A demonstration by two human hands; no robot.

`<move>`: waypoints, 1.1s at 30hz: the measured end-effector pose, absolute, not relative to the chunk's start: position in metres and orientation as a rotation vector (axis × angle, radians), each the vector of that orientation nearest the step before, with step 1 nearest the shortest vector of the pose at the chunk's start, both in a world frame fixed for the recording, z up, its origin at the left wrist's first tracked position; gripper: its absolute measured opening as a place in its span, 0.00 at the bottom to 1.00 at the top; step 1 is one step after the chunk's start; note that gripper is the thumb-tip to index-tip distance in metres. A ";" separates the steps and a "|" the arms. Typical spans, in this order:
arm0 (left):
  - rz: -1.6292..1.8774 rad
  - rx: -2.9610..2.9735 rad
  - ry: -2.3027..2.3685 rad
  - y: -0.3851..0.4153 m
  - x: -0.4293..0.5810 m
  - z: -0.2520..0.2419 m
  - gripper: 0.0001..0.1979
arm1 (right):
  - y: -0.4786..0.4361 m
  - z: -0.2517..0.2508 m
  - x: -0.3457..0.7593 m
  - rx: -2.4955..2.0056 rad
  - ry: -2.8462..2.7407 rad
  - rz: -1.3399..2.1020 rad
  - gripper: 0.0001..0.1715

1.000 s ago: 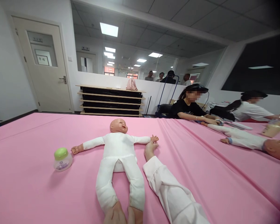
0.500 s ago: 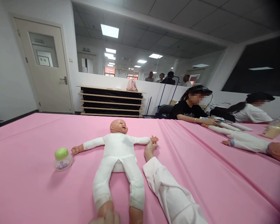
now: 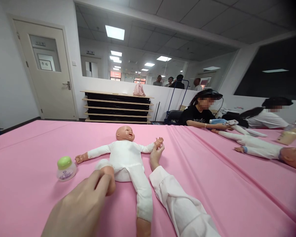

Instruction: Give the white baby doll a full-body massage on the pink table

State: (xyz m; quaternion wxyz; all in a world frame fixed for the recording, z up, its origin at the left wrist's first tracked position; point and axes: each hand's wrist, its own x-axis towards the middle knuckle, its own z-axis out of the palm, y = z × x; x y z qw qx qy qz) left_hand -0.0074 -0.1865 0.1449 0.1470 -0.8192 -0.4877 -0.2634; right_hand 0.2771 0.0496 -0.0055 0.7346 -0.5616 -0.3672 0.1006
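Note:
A baby doll (image 3: 125, 154) in a white suit lies on its back on the pink tablecloth (image 3: 207, 177), arms spread. My left hand (image 3: 81, 205) grips the doll's foot on the left side and holds that leg bent up toward the body. My right hand (image 3: 156, 155), in a white sleeve, holds the doll's hand on the right side, lifted slightly off the cloth. The doll's other leg lies straight toward me.
A small bottle with a green cap (image 3: 65, 168) stands left of the doll. At the right, two other people (image 3: 199, 113) work on another doll (image 3: 259, 148) on the same table. Low shelves (image 3: 117, 106) and a door (image 3: 48, 69) stand behind.
My left hand has pushed the doll's left-side foot up from the near edge, bending that leg toward its body. My right hand raised the doll's hand a little.

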 end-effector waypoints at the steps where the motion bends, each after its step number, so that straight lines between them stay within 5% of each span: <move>1: -0.827 -2.319 -1.310 -0.184 -0.001 0.144 0.19 | 0.047 -0.004 0.274 -1.227 -0.845 0.215 0.33; 8: -1.224 -2.209 -0.723 -0.164 0.047 0.120 0.10 | 0.037 -0.004 0.255 -1.078 -1.291 0.228 0.37; 16: -1.290 -2.614 -0.467 -0.138 0.066 0.076 0.10 | 0.024 0.005 0.244 -0.954 -1.776 0.229 0.24; 33: -1.289 -2.549 -0.582 -0.132 0.052 0.093 0.13 | 0.023 0.003 0.244 -1.019 -1.689 0.312 0.28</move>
